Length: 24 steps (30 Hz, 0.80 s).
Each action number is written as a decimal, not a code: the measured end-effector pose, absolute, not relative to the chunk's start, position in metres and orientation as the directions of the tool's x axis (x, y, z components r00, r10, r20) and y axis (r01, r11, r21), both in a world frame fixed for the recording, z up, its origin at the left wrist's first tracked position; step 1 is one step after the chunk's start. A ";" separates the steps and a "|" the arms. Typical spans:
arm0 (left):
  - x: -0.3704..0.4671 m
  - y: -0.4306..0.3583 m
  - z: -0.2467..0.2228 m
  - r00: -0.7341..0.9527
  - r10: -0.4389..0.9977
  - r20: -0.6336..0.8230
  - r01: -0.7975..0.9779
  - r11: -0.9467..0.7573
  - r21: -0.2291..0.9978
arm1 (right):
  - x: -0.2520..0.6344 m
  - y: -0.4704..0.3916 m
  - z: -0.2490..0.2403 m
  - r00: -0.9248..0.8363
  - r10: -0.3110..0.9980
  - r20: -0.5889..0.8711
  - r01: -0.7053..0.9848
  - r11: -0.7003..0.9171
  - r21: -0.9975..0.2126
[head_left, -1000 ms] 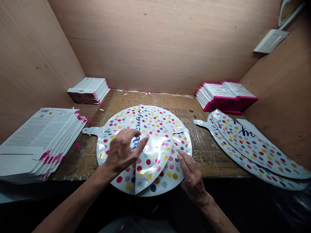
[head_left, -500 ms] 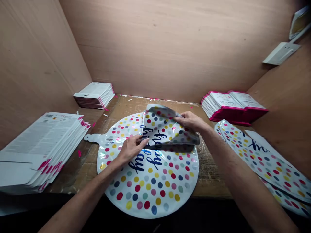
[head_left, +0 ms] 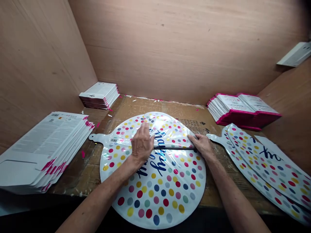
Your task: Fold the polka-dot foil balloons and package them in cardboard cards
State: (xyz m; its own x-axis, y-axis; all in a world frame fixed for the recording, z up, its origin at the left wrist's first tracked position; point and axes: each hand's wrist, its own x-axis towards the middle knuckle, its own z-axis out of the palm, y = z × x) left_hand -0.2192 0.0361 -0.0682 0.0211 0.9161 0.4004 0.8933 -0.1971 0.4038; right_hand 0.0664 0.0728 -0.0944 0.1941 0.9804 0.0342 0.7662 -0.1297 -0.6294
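While both forearms reach in from the near edge, the surface (head_left: 218, 168) carries a big round foil balloon (head_left: 157, 191), white with coloured dots and dark blue script, lying flat at the centre and hanging slightly over the near edge. Its far part is folded toward the person, so a straight crease runs left to right across it, and the filling tab (head_left: 96, 137) sticks out to the left. The left hand (head_left: 143, 144) lies palm down with fingers nearly straight, pressing on the folded flap near the crease's left part, gripping nothing. The right hand (head_left: 202, 145) rests flat at the crease's right end, fingers pointing left along the fold, loosely spread and pressing rather than pinching. Half a second ago the right hand held a smaller folded piece lifted above the balloon and the left hand steadied its edge; now the foil lies flat and both hands press down. Further dotted balloons (head_left: 267, 165) lie to the right, a stack of white printed cards (head_left: 46, 142) to the left, and pink-edged packs (head_left: 243, 108) at the back right.
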 end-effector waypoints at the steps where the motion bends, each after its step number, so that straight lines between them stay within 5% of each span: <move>1: -0.217 0.041 -0.069 0.135 0.895 0.424 0.898 -0.292 0.330 | 0.065 0.072 -0.091 0.186 0.983 0.013 0.785 -0.140 -0.604; 4: -0.215 0.061 -0.082 0.330 0.906 0.265 0.901 -0.386 0.197 | 0.060 0.057 -0.081 0.147 0.974 0.172 0.896 -0.058 -0.441; 7: -0.218 0.073 -0.098 0.335 0.931 0.146 0.921 -0.356 0.158 | 0.046 0.038 -0.072 -0.228 0.883 0.410 0.944 0.304 -0.129; 10: -0.220 0.073 -0.107 0.346 0.928 0.141 0.916 -0.366 0.163 | 0.024 0.036 -0.068 -0.604 0.764 0.226 0.796 0.595 0.112; 13: -0.224 0.078 -0.106 0.340 0.936 0.092 0.904 -0.352 0.241 | 0.002 0.047 -0.074 -0.541 0.840 0.046 0.825 0.520 0.221; 18: -0.236 0.087 -0.090 0.310 0.948 0.075 0.811 -0.305 0.499 | -0.015 0.029 -0.080 -0.371 0.927 -0.047 0.897 0.371 0.241; 21: -0.232 0.052 -0.071 0.098 0.983 0.154 0.659 -0.180 0.731 | -0.021 -0.001 -0.068 -0.382 0.924 -0.036 0.912 0.383 0.150; 22: -0.228 0.033 -0.065 -0.029 0.991 0.132 0.581 -0.091 0.809 | -0.025 -0.011 -0.062 -0.376 0.927 -0.016 0.920 0.375 0.115; 24: -0.216 -0.008 -0.059 -0.077 0.988 -0.137 0.405 0.156 0.901 | -0.038 -0.028 -0.053 -0.312 0.950 -0.005 0.949 0.311 0.057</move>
State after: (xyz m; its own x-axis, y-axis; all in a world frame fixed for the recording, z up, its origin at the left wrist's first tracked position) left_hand -0.2163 -0.0080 -0.0592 -0.0772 0.9876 -0.1366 0.4047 0.1562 0.9010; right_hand -0.0379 -0.0282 -0.0525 -0.3117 0.9502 -0.0050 0.9486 0.3115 0.0565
